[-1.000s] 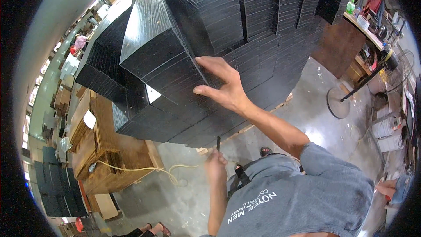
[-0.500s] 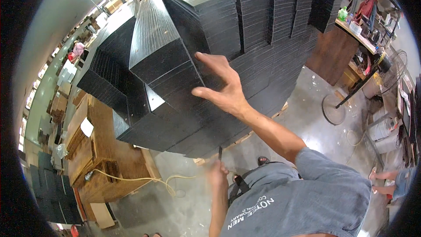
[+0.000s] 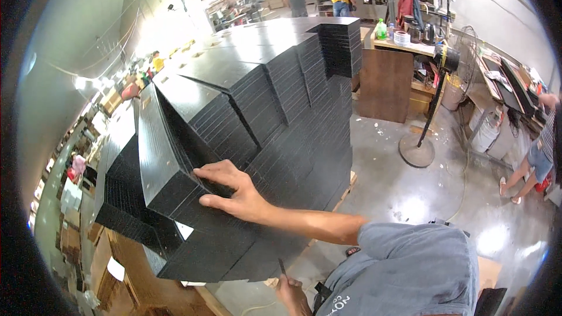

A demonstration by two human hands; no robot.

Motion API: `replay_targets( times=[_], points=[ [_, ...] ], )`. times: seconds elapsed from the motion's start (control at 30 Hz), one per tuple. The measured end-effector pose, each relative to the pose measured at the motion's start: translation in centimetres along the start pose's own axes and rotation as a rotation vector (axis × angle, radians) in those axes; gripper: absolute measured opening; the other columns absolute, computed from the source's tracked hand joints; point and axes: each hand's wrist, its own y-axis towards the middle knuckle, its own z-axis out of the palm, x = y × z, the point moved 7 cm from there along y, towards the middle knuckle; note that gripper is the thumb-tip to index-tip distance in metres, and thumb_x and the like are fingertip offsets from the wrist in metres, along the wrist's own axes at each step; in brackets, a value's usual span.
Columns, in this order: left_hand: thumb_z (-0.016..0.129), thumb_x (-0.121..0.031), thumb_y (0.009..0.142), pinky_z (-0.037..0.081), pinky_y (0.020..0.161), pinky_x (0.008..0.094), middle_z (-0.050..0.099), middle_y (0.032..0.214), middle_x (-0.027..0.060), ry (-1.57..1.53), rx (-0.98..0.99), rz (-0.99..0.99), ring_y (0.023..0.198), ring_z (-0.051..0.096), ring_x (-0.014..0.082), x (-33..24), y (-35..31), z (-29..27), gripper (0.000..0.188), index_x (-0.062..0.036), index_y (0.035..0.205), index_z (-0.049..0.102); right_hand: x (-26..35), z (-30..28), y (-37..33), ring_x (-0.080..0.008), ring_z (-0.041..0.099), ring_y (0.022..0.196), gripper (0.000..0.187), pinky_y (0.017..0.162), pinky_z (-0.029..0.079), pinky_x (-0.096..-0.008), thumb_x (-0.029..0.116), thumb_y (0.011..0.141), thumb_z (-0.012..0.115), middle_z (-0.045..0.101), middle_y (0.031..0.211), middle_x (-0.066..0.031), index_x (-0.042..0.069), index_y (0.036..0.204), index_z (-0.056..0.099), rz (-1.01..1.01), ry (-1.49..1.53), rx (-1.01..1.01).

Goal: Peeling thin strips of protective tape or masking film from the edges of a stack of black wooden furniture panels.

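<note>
Black panels [image 3: 275, 158], right hand [image 3: 237, 192] spread against them, left hand [image 3: 291, 294] clutching dark strip [image 3: 282, 266], lettered shirt [image 3: 410, 266]

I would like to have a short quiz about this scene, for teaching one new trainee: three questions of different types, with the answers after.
1. True or false: the left hand holds a thin dark strip.
2. Choose one. The right hand is at:
a) the green bottle
b) the stacked black boards
c) the red cloth
3. Fill in: a black pole rises from a floor base of ____ shape.

Key: 1 true; 2 b; 3 round.
</note>
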Motion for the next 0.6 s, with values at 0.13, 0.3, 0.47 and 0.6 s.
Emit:
replay_targets(
  times=[0.13, 0.3, 0.47, 0.6],
  points=[
    [0.055, -0.016, 0.101, 0.038, 0.051, 0.0273, 0.048, 0.068, -0.0009, 0.023, -0.017, 0.029, 0.055, 0.045, 0.0108, -1.1, -1.3, 1.4, 0.019, -0.0093, 0.084, 0.051, -1.3, -0.2, 0.0, -0.0238, 0.059, 0.117, 0.042, 0.103, 0.046, -0.0369, 0.021, 0.091, 0.076, 0.064, 0.128, -0.0139, 0.001, 0.128, 0.069, 0.012, 0.159, 0.018],
    [0.059, -0.023, 0.104, 0.04, 0.05, 0.0276, 0.049, 0.069, -0.0011, 0.043, 0.038, 0.013, 0.055, 0.047, 0.0105, -1.0, -0.6, 0.3, 0.022, -0.0092, 0.089, 0.05, -0.2, -0.5, 1.1, -0.0249, 0.057, 0.12, 0.046, 0.101, 0.047, -0.0372, 0.028, 0.09, 0.078, 0.064, 0.127, -0.013, 0.003, 0.128, 0.068, -0.033, 0.059, -0.006],
    [0.062, -0.021, 0.102, 0.041, 0.052, 0.0281, 0.05, 0.068, 0.0003, 0.048, 0.053, -0.004, 0.057, 0.047, 0.0117, -1.3, -0.8, 0.9, 0.022, -0.0097, 0.087, 0.051, 1.1, 0.3, 2.3, -0.0244, 0.058, 0.119, 0.051, 0.102, 0.047, -0.0372, 0.027, 0.086, 0.082, 0.064, 0.125, -0.0127, 0.003, 0.129, 0.068, -0.035, 0.064, -0.023],
    [0.065, -0.016, 0.101, 0.041, 0.052, 0.0281, 0.05, 0.067, 0.0011, 0.086, -0.008, 0.015, 0.057, 0.046, 0.013, -1.8, -1.7, 1.8, 0.022, -0.0112, 0.082, 0.053, -0.4, 0.0, 1.9, -0.0227, 0.062, 0.114, 0.04, 0.101, 0.048, -0.0354, 0.024, 0.092, 0.075, 0.066, 0.125, -0.0127, 0.001, 0.125, 0.071, 0.025, 0.223, -0.013]
  ],
)
